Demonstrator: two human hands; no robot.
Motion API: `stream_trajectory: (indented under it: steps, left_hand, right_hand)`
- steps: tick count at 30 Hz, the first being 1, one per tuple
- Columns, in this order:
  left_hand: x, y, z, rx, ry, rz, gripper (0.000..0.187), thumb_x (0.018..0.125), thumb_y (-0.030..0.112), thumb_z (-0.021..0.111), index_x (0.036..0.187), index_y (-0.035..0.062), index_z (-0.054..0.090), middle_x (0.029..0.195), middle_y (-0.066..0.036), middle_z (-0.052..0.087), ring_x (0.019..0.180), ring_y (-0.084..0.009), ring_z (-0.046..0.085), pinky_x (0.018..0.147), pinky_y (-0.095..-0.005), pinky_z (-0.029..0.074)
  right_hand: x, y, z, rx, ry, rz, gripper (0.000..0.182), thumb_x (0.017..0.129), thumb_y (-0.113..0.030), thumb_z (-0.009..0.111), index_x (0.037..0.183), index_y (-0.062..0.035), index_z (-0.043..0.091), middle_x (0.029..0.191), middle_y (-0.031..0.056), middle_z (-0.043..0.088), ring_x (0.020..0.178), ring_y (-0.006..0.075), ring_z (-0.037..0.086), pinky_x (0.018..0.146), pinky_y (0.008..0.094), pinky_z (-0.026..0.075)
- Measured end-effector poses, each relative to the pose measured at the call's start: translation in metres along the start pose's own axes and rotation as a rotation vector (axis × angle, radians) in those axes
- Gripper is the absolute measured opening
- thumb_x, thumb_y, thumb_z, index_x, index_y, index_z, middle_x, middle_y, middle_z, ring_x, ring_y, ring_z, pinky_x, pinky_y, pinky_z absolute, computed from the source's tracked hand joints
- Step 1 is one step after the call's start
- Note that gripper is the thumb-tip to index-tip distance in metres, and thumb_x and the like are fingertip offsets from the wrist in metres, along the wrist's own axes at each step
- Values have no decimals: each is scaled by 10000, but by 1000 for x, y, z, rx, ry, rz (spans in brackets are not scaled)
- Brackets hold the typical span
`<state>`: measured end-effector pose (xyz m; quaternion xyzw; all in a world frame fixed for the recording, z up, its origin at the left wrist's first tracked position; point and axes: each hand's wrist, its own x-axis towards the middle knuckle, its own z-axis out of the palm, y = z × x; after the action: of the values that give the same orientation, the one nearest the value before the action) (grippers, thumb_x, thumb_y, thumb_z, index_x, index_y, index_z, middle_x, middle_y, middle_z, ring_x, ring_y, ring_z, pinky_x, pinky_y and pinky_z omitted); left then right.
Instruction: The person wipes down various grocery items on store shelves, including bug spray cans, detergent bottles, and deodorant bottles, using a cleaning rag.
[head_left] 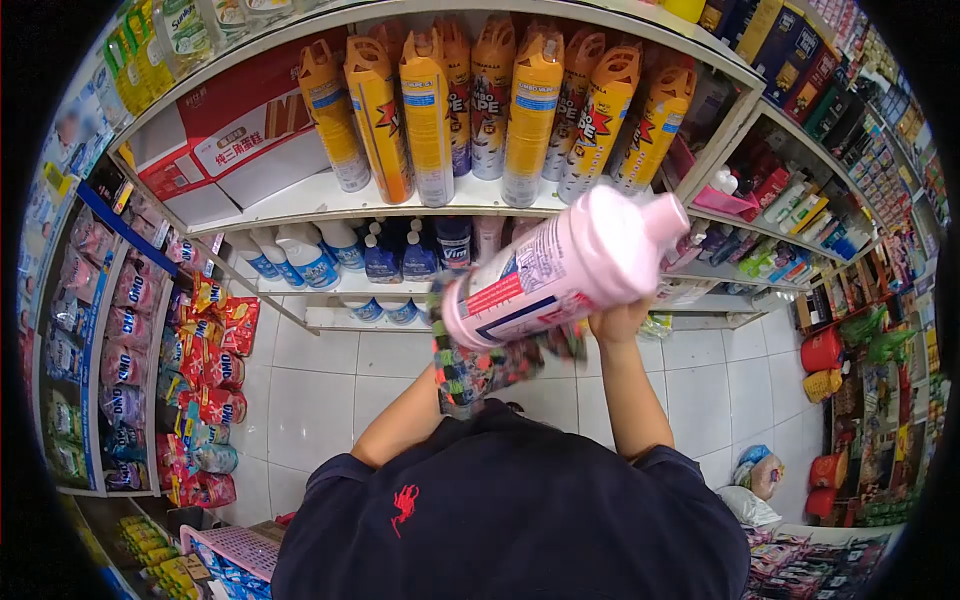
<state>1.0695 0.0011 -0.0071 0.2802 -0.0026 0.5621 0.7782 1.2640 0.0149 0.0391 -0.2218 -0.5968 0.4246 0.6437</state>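
Note:
Tilted in front of my chest is a large pink bottle [530, 265] with a printed label, its capped end to the upper right. My right hand [622, 318] is closed around it from below near the capped end, with part of the fingers hidden behind it. A dark cloth [480, 370] with a red and green pattern bunches against the bottle's lower end. My left forearm [405, 415] leads up to this cloth. The left hand is covered by it, holding the cloth against the bottle; its fingers do not show.
Yellow-orange spray cans [427, 120] line the shelf ahead, beside a red and white carton [230, 140]. Below stand blue and white bottles [305, 255]. Detergent bags [215, 365] hang or stack at left. A plastic bag [748, 505] sits on the tiled floor at right.

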Motion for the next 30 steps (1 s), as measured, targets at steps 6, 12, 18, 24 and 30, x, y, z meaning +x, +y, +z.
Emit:
stream_trajectory:
  steps: [6, 12, 18, 24, 30]
  left_hand:
    - [1, 42, 17, 190, 20, -80, 540, 812, 404, 433, 1154, -13, 426, 1141, -155, 470, 1043, -204, 466, 872, -335, 388]
    - [-8, 8, 33, 991, 308, -47, 536, 864, 416, 332, 1143, -30, 439, 1097, -104, 500, 999, -156, 458, 850, -262, 340]
    - [12, 27, 81, 531, 393, 185, 583, 865, 446, 290, 1140, -50, 427, 1107, -151, 484, 1010, -195, 468, 884, -276, 323]
    - [19, 27, 69, 652, 257, 264, 595, 839, 445, 335, 1181, -41, 373, 1111, -171, 473, 1042, -217, 451, 919, -307, 304]
    - [26, 9, 20, -43, 146, -111, 580, 819, 427, 400, 1156, -44, 391, 1079, -159, 495, 1027, -210, 465, 886, -306, 352]
  right_hand:
    - [11, -6, 44, 544, 420, 188, 714, 738, -569, 450, 1209, -47, 321, 1177, 108, 426, 1096, 246, 401, 932, 384, 311]
    - [-4, 0, 45, 575, 69, 269, 811, 650, -543, 583, 1195, -6, 316, 1144, 119, 444, 1036, 234, 452, 872, 362, 371]
    - [-15, -2, 74, 59, -18, 80, 917, 560, -467, 693, 1189, 54, 277, 1126, 139, 406, 1051, 230, 422, 893, 323, 328]
    - [-15, 1, 73, -55, -25, 91, 919, 546, -410, 707, 1198, 59, 259, 1143, 162, 392, 1060, 237, 419, 891, 337, 333]
    - [-8, -13, 56, -181, -124, -173, 990, 463, -522, 709, 1142, 102, 348, 1121, 202, 438, 1015, 259, 469, 870, 341, 356]
